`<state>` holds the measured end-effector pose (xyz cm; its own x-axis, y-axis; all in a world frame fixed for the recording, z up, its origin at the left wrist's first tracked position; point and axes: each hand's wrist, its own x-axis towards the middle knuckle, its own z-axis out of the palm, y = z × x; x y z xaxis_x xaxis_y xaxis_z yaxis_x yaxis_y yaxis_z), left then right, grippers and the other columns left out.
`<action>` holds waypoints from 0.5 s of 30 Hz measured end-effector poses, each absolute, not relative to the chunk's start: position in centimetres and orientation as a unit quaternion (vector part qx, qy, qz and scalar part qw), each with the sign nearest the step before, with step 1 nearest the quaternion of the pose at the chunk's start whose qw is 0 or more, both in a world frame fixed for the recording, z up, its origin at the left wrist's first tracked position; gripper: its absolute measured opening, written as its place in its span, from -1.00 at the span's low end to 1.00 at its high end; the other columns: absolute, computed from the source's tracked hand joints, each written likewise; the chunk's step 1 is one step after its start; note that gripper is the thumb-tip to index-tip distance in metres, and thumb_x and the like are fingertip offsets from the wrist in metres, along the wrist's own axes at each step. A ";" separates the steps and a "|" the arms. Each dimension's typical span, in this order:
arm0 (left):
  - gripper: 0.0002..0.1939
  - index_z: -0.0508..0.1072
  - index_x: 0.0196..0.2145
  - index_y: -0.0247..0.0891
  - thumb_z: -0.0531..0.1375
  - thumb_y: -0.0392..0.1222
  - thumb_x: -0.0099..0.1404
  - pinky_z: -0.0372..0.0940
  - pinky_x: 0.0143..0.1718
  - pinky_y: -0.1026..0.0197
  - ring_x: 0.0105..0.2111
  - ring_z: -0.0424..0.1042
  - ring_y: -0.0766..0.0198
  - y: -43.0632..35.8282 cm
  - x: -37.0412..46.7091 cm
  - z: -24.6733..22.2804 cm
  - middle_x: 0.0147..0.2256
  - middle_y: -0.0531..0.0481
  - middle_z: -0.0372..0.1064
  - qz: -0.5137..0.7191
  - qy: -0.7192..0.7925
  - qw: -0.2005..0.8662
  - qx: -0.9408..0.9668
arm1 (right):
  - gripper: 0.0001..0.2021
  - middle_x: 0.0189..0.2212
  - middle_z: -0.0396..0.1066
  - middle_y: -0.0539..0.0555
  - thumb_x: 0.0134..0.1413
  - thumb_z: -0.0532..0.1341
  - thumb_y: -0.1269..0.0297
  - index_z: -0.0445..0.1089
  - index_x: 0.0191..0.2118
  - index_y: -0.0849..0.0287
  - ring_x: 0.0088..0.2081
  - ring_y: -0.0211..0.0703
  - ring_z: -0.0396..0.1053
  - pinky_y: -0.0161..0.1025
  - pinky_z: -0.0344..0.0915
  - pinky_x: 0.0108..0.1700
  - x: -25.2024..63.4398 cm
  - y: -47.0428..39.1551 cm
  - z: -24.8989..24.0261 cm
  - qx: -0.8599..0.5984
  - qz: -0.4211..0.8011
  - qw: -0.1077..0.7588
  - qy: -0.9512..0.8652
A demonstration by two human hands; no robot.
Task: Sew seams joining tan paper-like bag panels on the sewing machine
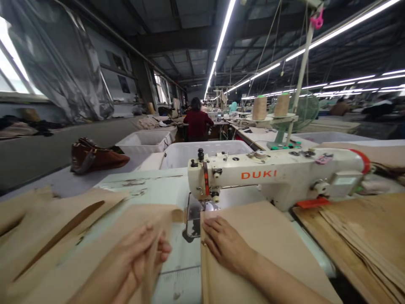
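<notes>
A white sewing machine [234, 173] marked DUKI stands across the table, its needle area lit by a small lamp. Under my right hand [226, 245] lies a tan fabric panel [268, 232]; the hand rests flat near its folded left edge, just in front of the presser foot, which is mostly hidden. To the left, my left hand [142, 253] pinches the edge of another tan fabric piece [107, 236], lifting that edge off the table. A strip of pale tabletop with ruler markings [180, 273] shows between the two pieces.
More tan fabric [34, 215] lies at far left, and stacked panels [367, 236] at right. A brown bag [98, 156] sits beyond the table. White bins [205, 148] stand behind the machine. Thread cones [259, 107] rest on a stand. A person in dark red [196, 122] sits ahead.
</notes>
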<state>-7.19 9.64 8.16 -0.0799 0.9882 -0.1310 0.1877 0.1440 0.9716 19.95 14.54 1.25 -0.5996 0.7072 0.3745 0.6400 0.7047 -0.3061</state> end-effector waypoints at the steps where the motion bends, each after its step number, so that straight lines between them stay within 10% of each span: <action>1: -0.55 0.51 -0.20 -0.09 0.24 0.30 0.17 0.47 -0.12 -0.01 -0.16 0.55 -0.07 9.3 -4.8 7.4 -0.20 -0.09 0.52 0.439 0.546 0.522 0.486 | -0.61 0.11 0.35 0.15 0.35 0.03 0.23 0.31 0.19 0.26 0.15 -0.01 0.23 -0.04 0.07 0.32 20.0 14.5 1.4 -0.381 0.075 0.235 -0.891; 5: -0.63 0.53 -0.24 -0.04 0.19 0.27 0.24 0.45 -0.13 0.01 -0.25 0.56 -0.02 9.1 0.6 6.4 -0.27 -0.05 0.55 0.318 0.415 0.599 0.606 | -0.59 0.16 0.30 0.13 0.28 0.08 0.25 0.30 0.19 0.19 0.21 -0.02 0.16 -0.05 -0.05 0.36 20.2 14.5 1.3 -0.371 0.084 0.230 -0.896; 8: -0.61 0.51 -0.37 -0.09 0.04 0.15 0.41 0.45 -0.31 0.12 -0.41 0.53 0.09 11.5 0.3 5.7 -0.42 -0.01 0.51 0.242 0.471 0.389 0.753 | -0.58 0.18 0.27 0.07 0.19 0.12 0.30 0.31 0.17 0.09 0.25 -0.02 0.11 -0.06 -0.14 0.38 20.3 14.5 0.9 -0.355 0.083 0.234 -0.901; 12: -0.57 0.34 0.18 -0.09 0.03 0.03 0.43 0.00 0.30 -0.08 0.24 0.16 -0.02 14.7 -2.0 2.6 0.23 -0.07 0.22 0.263 0.478 0.136 0.827 | -0.54 0.22 0.22 0.17 0.12 0.18 0.28 0.34 0.16 0.19 0.27 0.06 0.07 -0.05 -0.20 0.39 20.5 14.5 0.5 -0.363 0.089 0.213 -0.903; 15: -0.39 -0.10 0.39 -0.04 -0.02 0.00 0.46 -0.24 0.33 -0.25 0.35 -0.12 -0.01 14.9 -3.7 -0.5 0.39 -0.04 -0.17 0.238 0.500 0.111 0.826 | -0.57 0.25 0.17 0.21 0.17 0.13 0.32 0.34 0.16 0.27 0.29 0.03 0.04 -0.10 -0.23 0.40 20.6 14.4 0.8 -0.375 0.108 0.208 -0.897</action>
